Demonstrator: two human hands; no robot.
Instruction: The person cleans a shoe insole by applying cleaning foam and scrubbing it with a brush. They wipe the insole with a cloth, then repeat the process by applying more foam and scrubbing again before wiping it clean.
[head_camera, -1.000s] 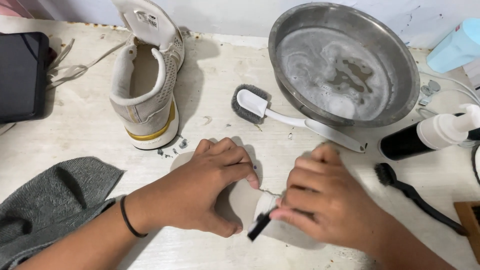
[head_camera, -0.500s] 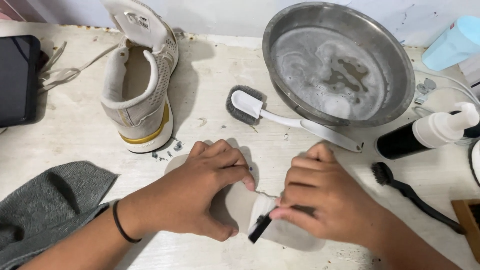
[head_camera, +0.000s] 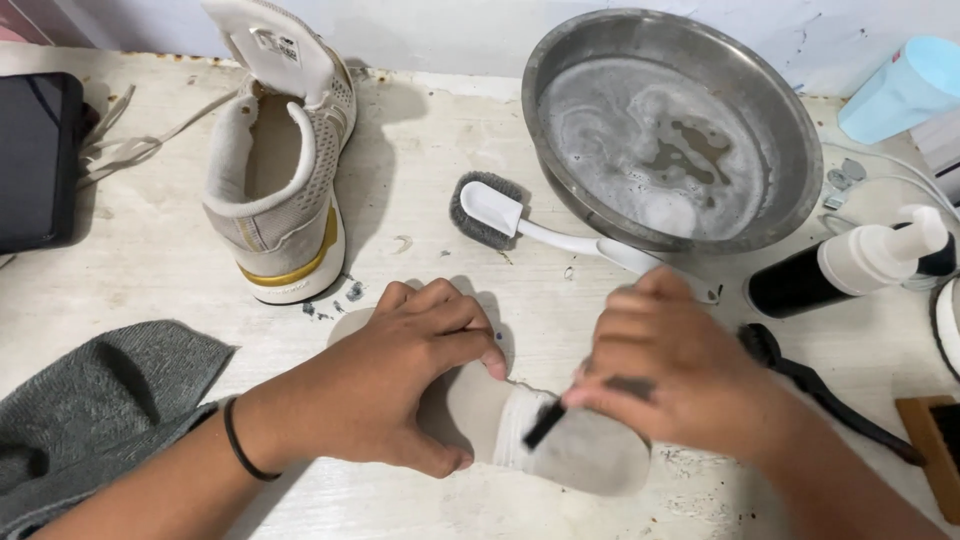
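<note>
Insole (head_camera: 590, 450) lies flat on the bench (head_camera: 130, 270), bottom centre of frame, pale and wet-looking. Left hand (head_camera: 400, 385) presses down on its left half, fingers spread and flat, no closed grip, just pinning it. Right hand (head_camera: 670, 375) is closed around a small dark brush (head_camera: 545, 424), only the tip showing below the fingers, touching the insole; the hand is motion-blurred.

Risks, as judged:
- Insole is pinned at one end only. A hard stroke toward the free right end could buckle or slide it, more so on a wet bench.
- Left fingertips sit just beside the brush tip, so a slipped stroke could rake them.
- Right wrist is near the pump bottle (head_camera: 850, 270) lying on its side and the black brush (head_camera: 820, 390) at right; a wide backswing could knock either.
- Basin (head_camera: 790, 130) of soapy water, upper right, stands close behind the right hand; the white brush (head_camera: 500, 210) leans at its rim, and a bump could slosh water out.
- Phone (head_camera: 35, 160) at left edge is well apart, but runoff along the bench could reach it.
- Shoe (head_camera: 285, 170), upper left, and grey cloth (head_camera: 90, 410), lower left, look out of the way.
</note>
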